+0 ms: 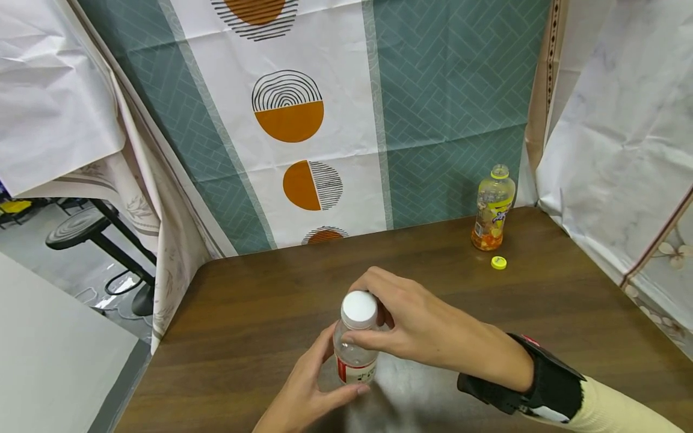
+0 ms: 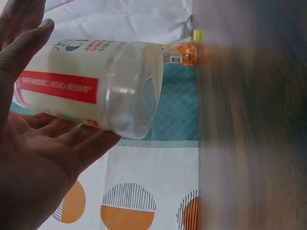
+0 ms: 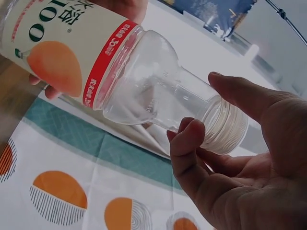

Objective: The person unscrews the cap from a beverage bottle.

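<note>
A clear plastic bottle [image 1: 357,352] with a white screw cap [image 1: 360,308] is between both hands. Its pale label [image 3: 57,48] carries a peach picture and a red band. My right hand [image 1: 419,319] grips the bottle at the neck, just below the cap, thumb on one side and curled fingers on the other. Around the lower body, my left hand [image 1: 308,385] holds it with thumb and fingers on opposite sides. In the left wrist view the bottle's base stands apart from the table surface [image 2: 254,143]. Liquid is not visible through the clear shoulder.
At the table's back right stands an uncapped bottle [image 1: 492,207] with a yellow neck ring and an orange lower part. A small yellow cap [image 1: 498,263] lies in front of it. Patterned cloth [image 1: 460,90] hangs behind the table. A black stool [image 1: 81,228] shows at left.
</note>
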A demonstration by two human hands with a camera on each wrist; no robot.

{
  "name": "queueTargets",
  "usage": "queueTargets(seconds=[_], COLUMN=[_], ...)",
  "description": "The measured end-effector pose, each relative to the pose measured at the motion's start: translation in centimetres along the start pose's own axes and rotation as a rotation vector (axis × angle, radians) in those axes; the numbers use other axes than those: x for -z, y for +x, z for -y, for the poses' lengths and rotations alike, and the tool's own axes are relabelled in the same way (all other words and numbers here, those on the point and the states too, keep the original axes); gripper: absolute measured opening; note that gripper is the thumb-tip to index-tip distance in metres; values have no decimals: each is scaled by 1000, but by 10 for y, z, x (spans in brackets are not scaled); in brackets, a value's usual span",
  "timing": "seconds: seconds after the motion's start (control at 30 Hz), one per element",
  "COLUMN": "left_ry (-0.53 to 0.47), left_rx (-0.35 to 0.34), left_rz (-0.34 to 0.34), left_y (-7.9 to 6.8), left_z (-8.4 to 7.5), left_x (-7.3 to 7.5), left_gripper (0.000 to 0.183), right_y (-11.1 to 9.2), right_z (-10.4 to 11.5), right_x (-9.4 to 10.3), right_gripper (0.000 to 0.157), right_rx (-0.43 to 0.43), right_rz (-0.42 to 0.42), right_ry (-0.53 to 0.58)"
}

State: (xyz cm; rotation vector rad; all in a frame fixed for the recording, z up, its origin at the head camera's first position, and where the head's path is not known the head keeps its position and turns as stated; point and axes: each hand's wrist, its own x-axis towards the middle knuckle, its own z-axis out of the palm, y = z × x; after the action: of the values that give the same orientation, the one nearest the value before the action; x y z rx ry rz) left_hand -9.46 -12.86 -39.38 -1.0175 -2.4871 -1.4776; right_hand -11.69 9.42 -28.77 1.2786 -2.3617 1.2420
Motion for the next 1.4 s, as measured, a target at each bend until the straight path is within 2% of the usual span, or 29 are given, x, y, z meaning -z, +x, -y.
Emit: queueTargets(seconds=[0.1, 0.5, 0.67, 0.77, 0.93, 1.07, 1.3, 1.4], left_ry=[-4, -31, 16, 50, 122, 155, 304, 345], left_rx=[23, 22, 4, -31, -52, 5, 144, 148], left_rz=[-3, -18, -66, -89, -137, -157, -219, -238], left_y=[-1, -2, -1, -1, 0, -2, -5, -5], left_z=[2, 3, 3, 3, 4, 5, 7, 8], left_x=[0, 0, 0, 1, 0, 0, 1, 1], left_gripper=[80, 75, 72, 72, 74, 72, 73, 73], right_y=[1, 3, 3, 1, 0, 2, 2, 3], right_z=[0, 0, -2, -3, -6, -10, -21, -25], right_x=[-1, -4, 0, 4, 10, 10, 4, 2], right_gripper=[32, 31, 34, 38, 37, 31, 28, 28], right_rx=[6, 5, -2, -23, -74, -104, -155, -186], right_rz=[-6, -32, 4, 27, 8, -27, -52, -75], right_ry=[5, 25, -31, -90, -174, -208, -213, -213])
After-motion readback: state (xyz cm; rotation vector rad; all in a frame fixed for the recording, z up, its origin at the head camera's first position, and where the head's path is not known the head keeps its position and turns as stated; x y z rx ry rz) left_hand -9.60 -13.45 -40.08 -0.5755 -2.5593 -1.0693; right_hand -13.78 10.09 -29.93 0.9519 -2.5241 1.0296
